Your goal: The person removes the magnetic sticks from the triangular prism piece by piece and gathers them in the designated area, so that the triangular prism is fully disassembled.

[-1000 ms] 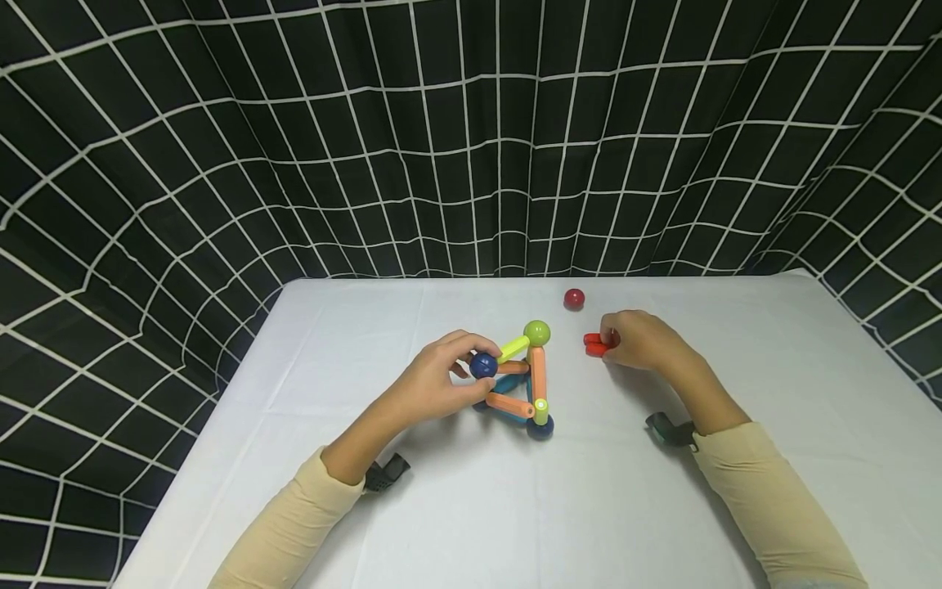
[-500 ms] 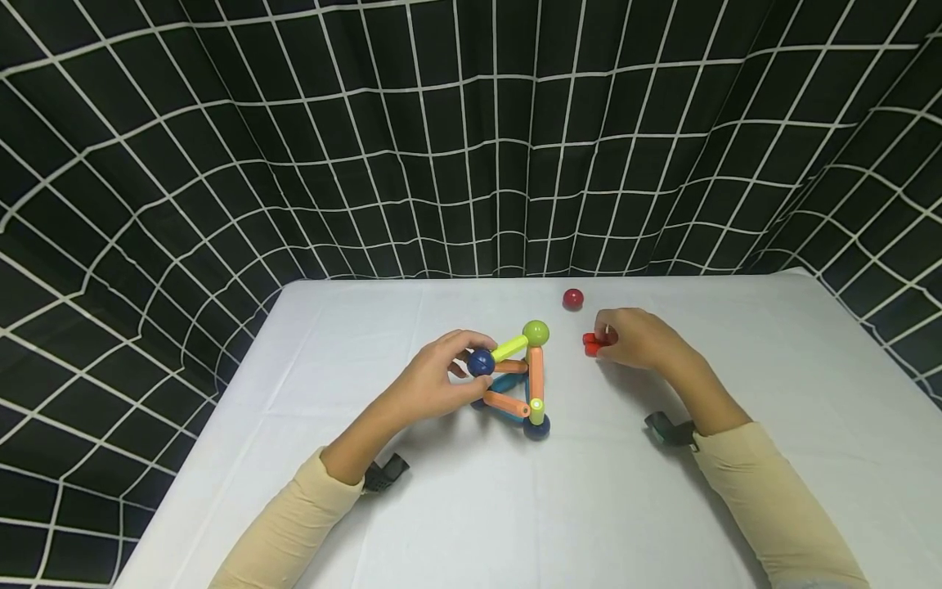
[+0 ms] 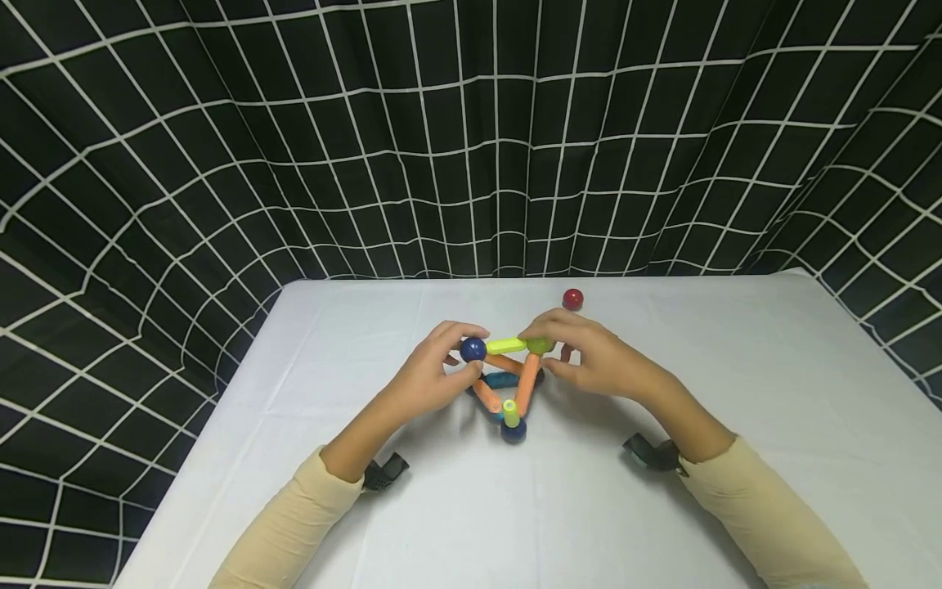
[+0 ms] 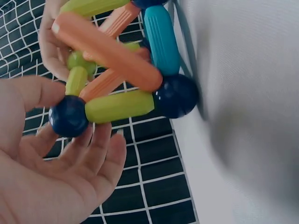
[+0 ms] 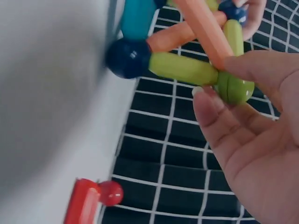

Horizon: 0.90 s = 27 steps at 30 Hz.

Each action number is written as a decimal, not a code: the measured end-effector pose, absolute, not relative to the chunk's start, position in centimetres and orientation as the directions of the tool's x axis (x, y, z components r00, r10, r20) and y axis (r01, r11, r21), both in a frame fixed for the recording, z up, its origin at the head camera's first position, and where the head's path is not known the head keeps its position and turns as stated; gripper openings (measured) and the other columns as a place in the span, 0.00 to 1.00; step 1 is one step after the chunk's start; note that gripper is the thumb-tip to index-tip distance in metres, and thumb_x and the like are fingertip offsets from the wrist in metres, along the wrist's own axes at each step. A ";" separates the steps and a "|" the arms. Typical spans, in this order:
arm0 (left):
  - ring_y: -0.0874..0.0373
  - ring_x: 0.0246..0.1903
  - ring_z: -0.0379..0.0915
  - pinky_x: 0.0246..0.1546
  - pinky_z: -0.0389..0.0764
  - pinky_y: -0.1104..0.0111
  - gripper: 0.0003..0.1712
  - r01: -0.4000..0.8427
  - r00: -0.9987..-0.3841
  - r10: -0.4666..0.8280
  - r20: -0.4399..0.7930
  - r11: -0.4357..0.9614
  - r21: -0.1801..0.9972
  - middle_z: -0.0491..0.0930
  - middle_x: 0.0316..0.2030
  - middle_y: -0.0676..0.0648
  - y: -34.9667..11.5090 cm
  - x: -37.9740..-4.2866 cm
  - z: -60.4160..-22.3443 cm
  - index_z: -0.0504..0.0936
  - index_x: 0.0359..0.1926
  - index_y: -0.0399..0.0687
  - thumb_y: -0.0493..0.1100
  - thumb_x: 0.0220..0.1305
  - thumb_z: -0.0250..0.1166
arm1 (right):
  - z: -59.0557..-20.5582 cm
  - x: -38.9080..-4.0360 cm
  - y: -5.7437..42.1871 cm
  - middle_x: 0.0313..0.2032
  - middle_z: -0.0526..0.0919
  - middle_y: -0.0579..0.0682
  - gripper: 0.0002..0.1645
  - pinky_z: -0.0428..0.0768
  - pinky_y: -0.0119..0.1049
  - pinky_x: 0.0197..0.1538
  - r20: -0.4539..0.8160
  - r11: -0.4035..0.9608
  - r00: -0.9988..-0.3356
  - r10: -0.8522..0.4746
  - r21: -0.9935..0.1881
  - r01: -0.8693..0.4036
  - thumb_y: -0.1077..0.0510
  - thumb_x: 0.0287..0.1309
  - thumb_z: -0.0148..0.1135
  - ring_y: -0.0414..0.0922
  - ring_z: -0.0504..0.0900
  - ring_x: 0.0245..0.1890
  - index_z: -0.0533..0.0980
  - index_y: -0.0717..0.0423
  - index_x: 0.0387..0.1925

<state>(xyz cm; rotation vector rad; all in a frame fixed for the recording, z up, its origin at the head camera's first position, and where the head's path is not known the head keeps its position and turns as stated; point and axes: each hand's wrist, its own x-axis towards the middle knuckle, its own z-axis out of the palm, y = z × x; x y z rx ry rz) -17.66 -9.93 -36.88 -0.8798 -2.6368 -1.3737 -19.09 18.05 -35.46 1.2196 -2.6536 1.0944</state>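
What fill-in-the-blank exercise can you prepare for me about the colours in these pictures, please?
The left hand holds a corner ball coloured ____.
The right hand holds another ball coloured ____.
The farthest ball is ____.
The table covering is ____.

Missing words: dark blue; green; red; white.

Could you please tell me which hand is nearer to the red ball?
The right hand, just this side of the red ball; the left hand is farther off, leftward.
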 end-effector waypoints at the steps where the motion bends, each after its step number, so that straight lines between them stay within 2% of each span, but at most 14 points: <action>1: 0.57 0.51 0.73 0.49 0.79 0.58 0.24 0.498 -0.844 0.448 0.294 0.454 0.739 0.74 0.56 0.49 -10.0 -17.7 -36.9 0.76 0.61 0.48 0.39 0.64 0.65 | -35.4 -18.9 17.9 0.51 0.79 0.43 0.26 0.82 0.34 0.37 0.289 0.456 -0.699 -0.654 -0.587 -0.669 0.69 0.56 0.69 0.41 0.78 0.45 0.80 0.50 0.55; 4: 0.54 0.55 0.71 0.53 0.76 0.55 0.27 0.486 -0.866 0.385 0.320 0.490 0.724 0.71 0.59 0.48 -10.0 -17.8 -37.0 0.75 0.63 0.49 0.40 0.63 0.66 | -35.0 -18.0 17.4 0.45 0.78 0.41 0.22 0.82 0.35 0.36 0.267 0.440 -0.691 -0.672 -0.607 -0.662 0.69 0.55 0.71 0.40 0.79 0.38 0.80 0.50 0.50; 7: 0.52 0.58 0.66 0.55 0.72 0.53 0.28 0.493 -0.870 0.324 0.371 0.547 0.676 0.67 0.59 0.47 -9.9 -17.5 -36.9 0.75 0.63 0.52 0.41 0.61 0.68 | -34.6 -17.3 16.9 0.44 0.78 0.42 0.20 0.83 0.37 0.37 0.274 0.393 -0.642 -0.716 -0.601 -0.695 0.69 0.55 0.71 0.42 0.80 0.36 0.80 0.50 0.48; 10: 0.53 0.53 0.64 0.50 0.70 0.57 0.25 0.558 -0.825 0.321 0.465 0.593 0.580 0.69 0.52 0.48 -9.6 -17.0 -36.6 0.79 0.59 0.52 0.42 0.60 0.69 | -34.4 -16.9 16.5 0.44 0.77 0.41 0.20 0.83 0.37 0.36 0.311 0.359 -0.589 -0.746 -0.557 -0.749 0.69 0.55 0.71 0.41 0.78 0.37 0.80 0.50 0.47; 13: 0.55 0.41 0.67 0.40 0.71 0.64 0.18 0.647 -0.754 0.396 0.524 0.586 0.488 0.75 0.40 0.52 -9.1 -16.1 -36.3 0.82 0.53 0.50 0.43 0.61 0.70 | -34.5 -16.7 16.3 0.43 0.77 0.40 0.19 0.82 0.37 0.37 0.349 0.347 -0.562 -0.749 -0.516 -0.783 0.69 0.54 0.71 0.39 0.77 0.36 0.81 0.49 0.46; 16: 0.58 0.35 0.74 0.37 0.73 0.67 0.18 0.698 -0.715 0.502 0.487 0.546 0.463 0.82 0.33 0.57 -8.5 -15.2 -36.0 0.82 0.52 0.50 0.46 0.62 0.71 | -34.8 -16.7 16.2 0.42 0.78 0.39 0.19 0.82 0.37 0.37 0.373 0.333 -0.550 -0.747 -0.506 -0.795 0.69 0.54 0.72 0.38 0.77 0.36 0.81 0.49 0.45; 20: 0.59 0.37 0.81 0.39 0.77 0.66 0.26 0.693 -0.718 0.578 0.388 0.540 0.477 0.86 0.37 0.56 -7.8 -14.3 -36.2 0.76 0.59 0.52 0.48 0.62 0.72 | -35.1 -16.5 16.0 0.42 0.79 0.40 0.21 0.82 0.35 0.38 0.392 0.322 -0.546 -0.740 -0.505 -0.800 0.68 0.52 0.75 0.38 0.79 0.35 0.82 0.49 0.46; 23: 0.63 0.34 0.79 0.36 0.76 0.68 0.31 0.686 -0.724 0.580 0.373 0.552 0.474 0.85 0.38 0.56 -7.4 -14.0 -36.6 0.72 0.62 0.52 0.46 0.60 0.74 | -35.1 -16.2 15.8 0.40 0.79 0.40 0.23 0.82 0.34 0.37 0.409 0.324 -0.549 -0.729 -0.499 -0.803 0.69 0.50 0.76 0.37 0.79 0.34 0.82 0.50 0.47; 27: 0.67 0.23 0.69 0.27 0.71 0.72 0.33 0.688 -0.725 0.556 0.406 0.576 0.441 0.79 0.26 0.56 -7.0 -13.8 -37.1 0.71 0.63 0.51 0.44 0.58 0.74 | -34.9 -15.6 15.3 0.38 0.78 0.40 0.24 0.82 0.33 0.37 0.414 0.344 -0.557 -0.720 -0.483 -0.805 0.67 0.48 0.78 0.36 0.80 0.34 0.83 0.52 0.48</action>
